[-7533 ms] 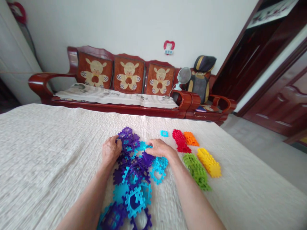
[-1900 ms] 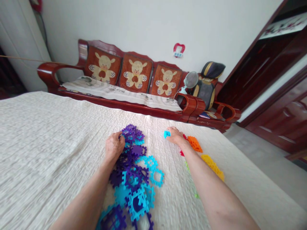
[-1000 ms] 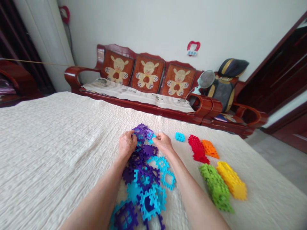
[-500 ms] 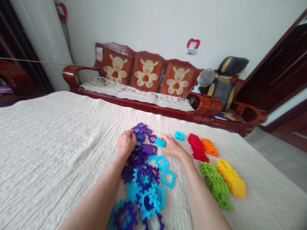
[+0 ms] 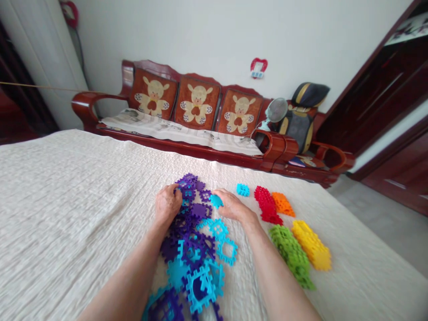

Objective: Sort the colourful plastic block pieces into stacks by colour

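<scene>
A long heap of purple pieces [image 5: 199,210] and light blue pieces [image 5: 178,273] with notched edges lies on the cream cloth. At the heap's upper left edge is my left hand [image 5: 168,201], fingers curled; what they grip, if anything, is hidden. My right hand [image 5: 229,204], right of the heap, holds a solid light blue piece [image 5: 216,201] between thumb and fingers. Beyond it sits a small light blue stack [image 5: 243,190]. Farther right lie rows of red pieces [image 5: 267,205], orange pieces [image 5: 283,204], green pieces [image 5: 291,256] and yellow pieces [image 5: 311,244].
The cream cloth [image 5: 83,196] covers the broad surface under the pieces. Behind it stands a wooden sofa [image 5: 194,148] with three bear cushions. A fan [image 5: 277,110] and an armchair [image 5: 337,157] are at the back right.
The whole view has shifted, so everything appears a little farther left. Both hands keep nearly the same places by the heap, and the light blue piece is still in my right hand.
</scene>
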A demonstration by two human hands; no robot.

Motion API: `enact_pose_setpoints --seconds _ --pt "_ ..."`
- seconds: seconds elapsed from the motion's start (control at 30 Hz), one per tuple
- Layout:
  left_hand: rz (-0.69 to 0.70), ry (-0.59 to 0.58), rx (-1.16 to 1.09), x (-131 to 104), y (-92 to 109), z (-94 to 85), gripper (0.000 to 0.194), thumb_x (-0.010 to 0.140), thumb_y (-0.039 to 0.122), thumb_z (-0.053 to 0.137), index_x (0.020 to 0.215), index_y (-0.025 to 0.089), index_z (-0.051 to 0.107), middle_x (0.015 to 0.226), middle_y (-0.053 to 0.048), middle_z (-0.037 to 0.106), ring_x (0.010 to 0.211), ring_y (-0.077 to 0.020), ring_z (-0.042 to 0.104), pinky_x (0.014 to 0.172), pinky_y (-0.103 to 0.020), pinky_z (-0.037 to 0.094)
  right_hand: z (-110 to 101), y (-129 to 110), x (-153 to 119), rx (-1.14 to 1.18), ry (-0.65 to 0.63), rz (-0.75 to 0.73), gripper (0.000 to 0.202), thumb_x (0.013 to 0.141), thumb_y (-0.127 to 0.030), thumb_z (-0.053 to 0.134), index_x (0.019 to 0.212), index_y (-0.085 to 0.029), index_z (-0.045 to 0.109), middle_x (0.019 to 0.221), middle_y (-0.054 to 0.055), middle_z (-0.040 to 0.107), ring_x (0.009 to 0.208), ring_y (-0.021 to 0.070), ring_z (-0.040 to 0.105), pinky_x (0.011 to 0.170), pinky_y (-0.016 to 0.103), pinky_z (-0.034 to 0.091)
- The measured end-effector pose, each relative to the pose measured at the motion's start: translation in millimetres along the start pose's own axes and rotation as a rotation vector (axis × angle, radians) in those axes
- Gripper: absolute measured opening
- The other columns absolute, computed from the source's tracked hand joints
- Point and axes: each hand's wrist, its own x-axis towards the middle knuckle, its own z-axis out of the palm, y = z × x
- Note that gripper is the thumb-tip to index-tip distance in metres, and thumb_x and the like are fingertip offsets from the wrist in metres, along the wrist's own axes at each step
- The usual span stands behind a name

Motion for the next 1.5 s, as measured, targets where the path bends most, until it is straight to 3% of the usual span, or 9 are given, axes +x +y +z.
enact_pose_setpoints --seconds 0.2,0.37,0.7,0.8,0.87,1.03,1.2,1.37,1.5 --pt "0.010 0.004 0.006 0 -2 1.3 0.037 0.086 0.028 0.043 0.109 0.016 0.070 0.106 -0.012 0.071 0.101 -0.0243 0.065 0.095 -0.035 0.047 -35 29 7 -0.148 0.130 0.214 0.057 0.073 -0.003 0.052 0.128 -0.022 0.052 0.135 0.009 0.054 0.124 0.0211 0.050 0.104 0.037 0.038" --pt "0.005 -0.008 0.017 0 -1 0.6 0.038 0.086 0.028 0.042 0.109 0.016 0.070 0.106 -0.012 0.071 0.100 -0.0248 0.065 0.093 -0.035 0.047 -64 60 12 -0.313 0.029 0.521 0.050 0.075 -0.005 0.052 0.121 -0.023 0.057 0.132 0.013 0.056 0.120 0.0292 0.053 0.099 0.050 0.040" --pt "-0.009 -0.002 0.005 0 0 0.5 0.037 0.086 0.028 0.044 0.109 0.016 0.070 0.106 -0.012 0.071 0.101 -0.0246 0.065 0.095 -0.035 0.047 -62 80 10 -0.335 0.031 0.586 0.057 0.073 -0.018 0.059 0.130 -0.020 0.052 0.139 0.017 0.047 0.125 0.0363 0.047 0.100 0.060 0.035" --pt "-0.023 0.001 -0.022 0 0 0.3 0.036 0.086 0.027 0.044 0.109 0.016 0.070 0.106 -0.011 0.072 0.102 -0.0233 0.065 0.096 -0.034 0.047 -53 72 11 -0.329 0.143 0.498 0.058 0.077 -0.020 0.057 0.134 -0.020 0.048 0.145 0.016 0.042 0.129 0.0341 0.043 0.103 0.057 0.033" --pt "-0.035 0.012 -0.060 1 0 -0.3 0.035 0.086 0.024 0.043 0.109 0.017 0.070 0.108 -0.010 0.072 0.102 -0.0222 0.065 0.097 -0.034 0.047 -42 59 14 -0.289 0.209 0.382 0.052 0.080 -0.020 0.054 0.131 -0.020 0.051 0.139 0.014 0.048 0.126 0.0289 0.047 0.103 0.049 0.035" --pt "-0.100 0.007 -0.124 1 1 -3.0 0.036 0.086 0.018 0.042 0.109 0.015 0.070 0.110 -0.010 0.071 0.105 -0.0217 0.065 0.098 -0.034 0.047 -7 2 27 -0.130 0.135 0.083 0.025 0.083 -0.017 0.052 0.101 -0.019 0.069 0.105 0.006 0.069 0.100 0.0172 0.062 0.093 0.027 0.042" --pt "-0.051 0.046 -0.091 1 2 -2.4 0.036 0.085 0.017 0.042 0.109 0.014 0.069 0.108 -0.012 0.071 0.104 -0.0222 0.065 0.098 -0.035 0.047 18 -40 42 -0.039 0.191 0.066 0.031 0.086 -0.016 0.048 0.110 -0.019 0.066 0.105 0.007 0.071 0.096 0.0182 0.065 0.087 0.027 0.045" --pt "-0.014 0.081 -0.073 1 0 0.4 0.039 0.083 0.012 0.041 0.112 0.015 0.066 0.112 -0.012 0.069 0.109 -0.0223 0.062 0.100 -0.037 0.044 28 -52 54 0.086 0.199 0.111 0.035 0.083 -0.010 0.048 0.111 -0.022 0.065 0.110 0.005 0.071 0.104 0.0174 0.064 0.095 0.029 0.044" --pt "-0.094 0.075 -0.112 3 1 -0.1 0.039 0.085 0.011 0.039 0.113 0.013 0.065 0.111 -0.012 0.070 0.109 -0.0216 0.062 0.100 -0.036 0.044 32 -56 61 0.451 0.239 0.008 0.039 0.080 -0.006 0.045 0.111 -0.022 0.063 0.111 0.002 0.070 0.103 0.0126 0.064 0.095 0.029 0.047"
